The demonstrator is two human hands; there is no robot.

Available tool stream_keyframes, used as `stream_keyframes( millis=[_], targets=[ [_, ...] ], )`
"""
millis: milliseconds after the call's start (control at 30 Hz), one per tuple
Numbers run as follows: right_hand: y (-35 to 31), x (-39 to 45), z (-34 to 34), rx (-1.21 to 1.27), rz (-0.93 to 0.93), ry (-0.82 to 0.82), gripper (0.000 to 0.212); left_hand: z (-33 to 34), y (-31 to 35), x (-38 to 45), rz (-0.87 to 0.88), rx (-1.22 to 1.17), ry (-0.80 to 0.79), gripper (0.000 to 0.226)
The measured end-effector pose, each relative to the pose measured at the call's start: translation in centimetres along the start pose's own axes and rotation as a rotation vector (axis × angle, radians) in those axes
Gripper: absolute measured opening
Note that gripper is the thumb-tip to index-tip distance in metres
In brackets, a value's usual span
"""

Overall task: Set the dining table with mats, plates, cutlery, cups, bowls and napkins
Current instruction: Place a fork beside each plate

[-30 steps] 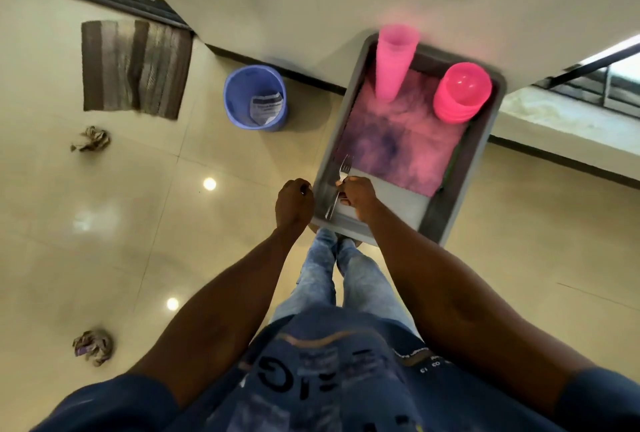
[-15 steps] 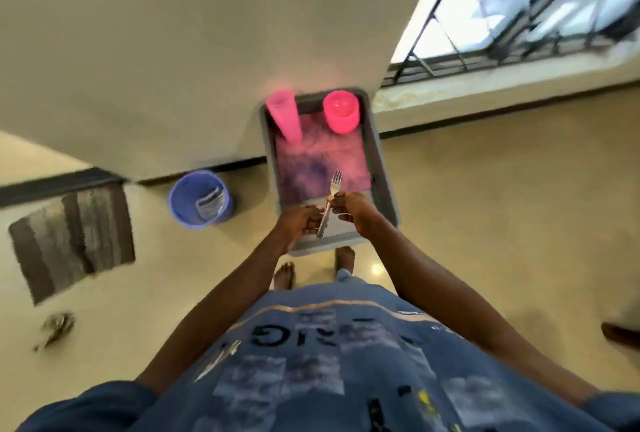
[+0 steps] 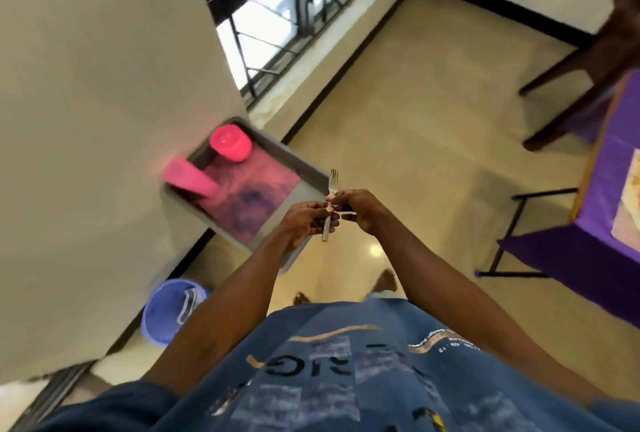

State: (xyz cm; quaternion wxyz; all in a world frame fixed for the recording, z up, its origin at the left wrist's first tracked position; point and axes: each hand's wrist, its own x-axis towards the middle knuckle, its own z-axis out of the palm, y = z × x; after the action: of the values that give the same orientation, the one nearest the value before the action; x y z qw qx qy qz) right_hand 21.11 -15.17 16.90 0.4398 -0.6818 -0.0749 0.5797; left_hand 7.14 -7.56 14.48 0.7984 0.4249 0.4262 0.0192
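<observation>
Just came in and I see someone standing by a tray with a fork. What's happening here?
A person holds a fork upright in both hands, right hand near the neck, left hand at the handle. Behind them a grey tray holds stacked pink cups, pink bowls and a pink mat. The purple-clothed table stands to the right.

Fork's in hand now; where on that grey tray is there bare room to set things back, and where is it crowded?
The tray is crowded at its far end, where the pink bowls and pink cups stand. The pink mat between them and the hands is bare, and so is the grey strip along the right rim, beside the fork.
</observation>
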Motion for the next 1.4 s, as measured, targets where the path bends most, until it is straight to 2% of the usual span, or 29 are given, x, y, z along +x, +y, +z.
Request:
stream_keyframes(
  millis=[133,300,433,700,767,933,1067,1200,1300,1400],
  targets=[
    [1.4,-1.7,-4.8,0.16,-0.029,0.044,0.017,4.2,0.5,0.9,-0.028,0.105,-0.108,0.024],
    [3.1,-4.3,-11.4,0.317,-0.052,0.173,0.012,11.4,0.1,2.7,-0.056,0.239,-0.181,0.016],
    [4.9,-6.5,-18.3,0.383,-0.054,0.324,0.007,19.0,-1.1,4.3,-0.077,0.335,-0.237,0.017],
    [6.8,-9.8,-32.0,0.463,-0.044,0.452,0.009,32.9,-2.6,7.4,-0.144,0.416,-0.399,0.024],
    [7.2,-10.7,-35.1,0.489,-0.055,0.466,0.011,36.3,-3.0,8.4,-0.135,0.466,-0.397,0.025],
    [7.8,-12.6,-40.7,0.572,-0.067,0.53,0.009,43.4,-3.2,9.8,-0.089,0.583,-0.366,0.017],
    [8.1,-13.2,-43.4,0.644,-0.04,0.598,0.008,47.2,-3.2,11.7,-0.054,0.657,-0.353,0.021],
    [7.8,-13.0,-46.3,0.733,-0.04,0.703,0.009,50.7,-2.9,14.0,-0.052,0.702,-0.428,0.02],
    [7.4,-12.5,-48.9,0.699,-0.023,0.785,0.01,53.2,-2.3,15.9,-0.039,0.768,-0.493,0.018],
    [6.2,-12.3,-51.7,0.672,-0.028,0.839,0.012,55.9,-0.9,18.0,-0.022,0.8,-0.56,0.026]
  ],
)
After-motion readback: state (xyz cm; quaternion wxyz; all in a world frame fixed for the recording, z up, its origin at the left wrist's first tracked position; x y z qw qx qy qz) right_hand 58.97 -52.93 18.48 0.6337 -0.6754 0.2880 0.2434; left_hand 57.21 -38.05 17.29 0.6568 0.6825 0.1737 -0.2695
